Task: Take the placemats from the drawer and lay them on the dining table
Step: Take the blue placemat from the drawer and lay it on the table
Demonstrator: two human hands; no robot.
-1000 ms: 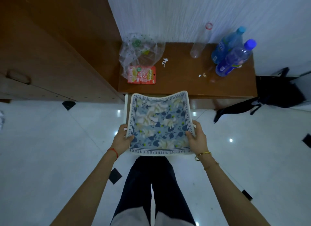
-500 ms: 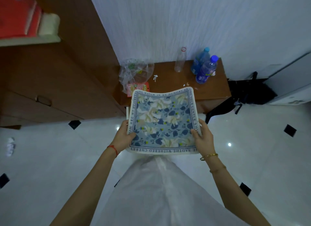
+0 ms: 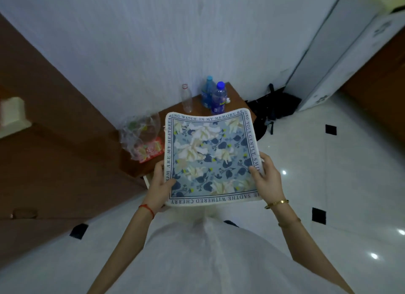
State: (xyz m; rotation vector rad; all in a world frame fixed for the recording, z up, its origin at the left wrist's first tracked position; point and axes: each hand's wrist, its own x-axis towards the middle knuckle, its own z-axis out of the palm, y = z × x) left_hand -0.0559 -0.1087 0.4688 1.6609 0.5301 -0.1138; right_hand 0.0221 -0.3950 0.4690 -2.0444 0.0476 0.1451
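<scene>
I hold a square placemat (image 3: 210,157) flat in front of me, blue with white flowers and a lettered cream border. My left hand (image 3: 160,184) grips its near left edge, thumb on top. My right hand (image 3: 266,177) grips the near right edge in the same way. The mat's far edge curls up slightly and hides part of the low wooden cabinet behind it. No dining table is in view, and no open drawer shows.
A low wooden cabinet top (image 3: 197,108) against the white wall carries three plastic bottles (image 3: 218,97), a clear plastic bag (image 3: 140,131) and a red packet (image 3: 151,150). A tall brown cupboard (image 3: 43,153) stands left. A black bag (image 3: 274,109) lies on the white tiled floor; a white appliance (image 3: 341,52) stands right.
The view has risen and swung right; the cabinet now looks smaller and farther. The placemat stays held in both hands, lifted higher in front of me.
</scene>
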